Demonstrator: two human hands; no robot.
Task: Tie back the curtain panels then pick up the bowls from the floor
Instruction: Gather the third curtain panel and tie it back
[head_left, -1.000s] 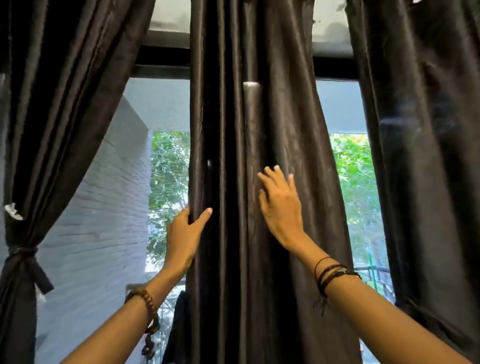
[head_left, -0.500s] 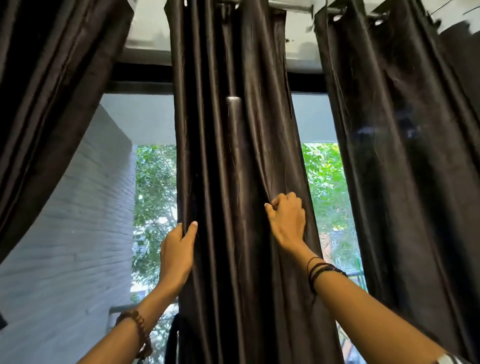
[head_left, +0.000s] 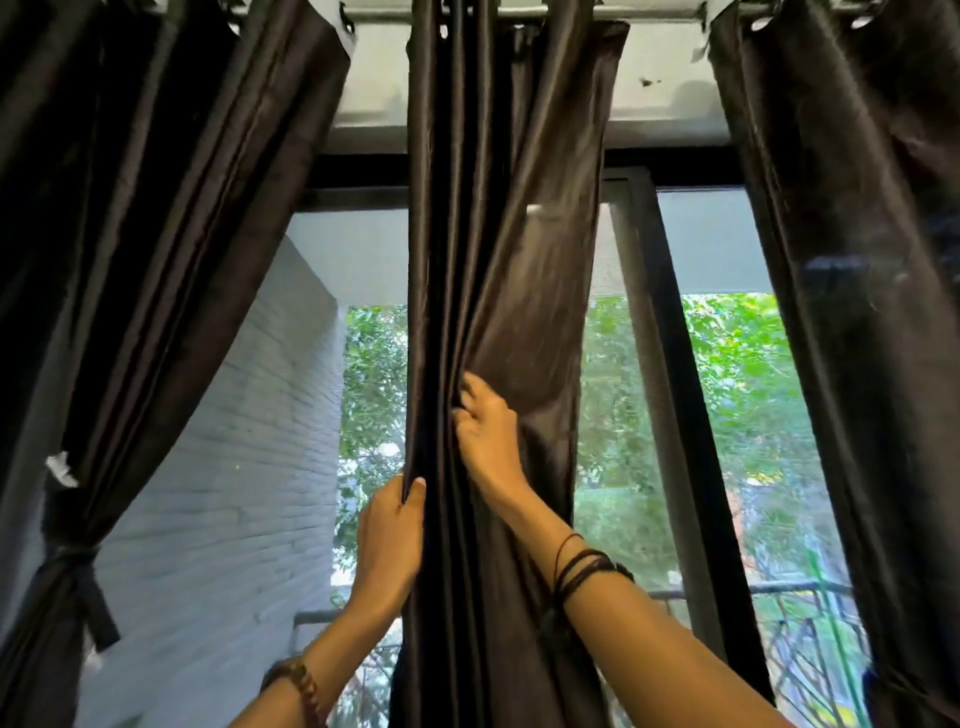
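Three dark brown satin curtain panels hang from a rod (head_left: 660, 11) over a window. The middle panel (head_left: 498, 218) is bunched into folds. My left hand (head_left: 389, 540) grips its left edge, thumb on the front and fingers behind the cloth. Higher up, my right hand (head_left: 485, 431) pinches folds near the panel's middle with curled fingers. The left panel (head_left: 156, 218) is gathered low by a dark tie (head_left: 78, 566). The right panel (head_left: 857, 312) hangs loose. No bowls are in view.
A black window frame post (head_left: 670, 374) stands right of the middle panel. A grey brick wall (head_left: 249, 493) and green trees show through the glass. A balcony railing (head_left: 779, 590) runs low outside.
The camera has tilted up, so the rod now shows. My right hand slid left across the middle panel and curled into its folds, narrowing it. My left hand keeps hold of the left edge.
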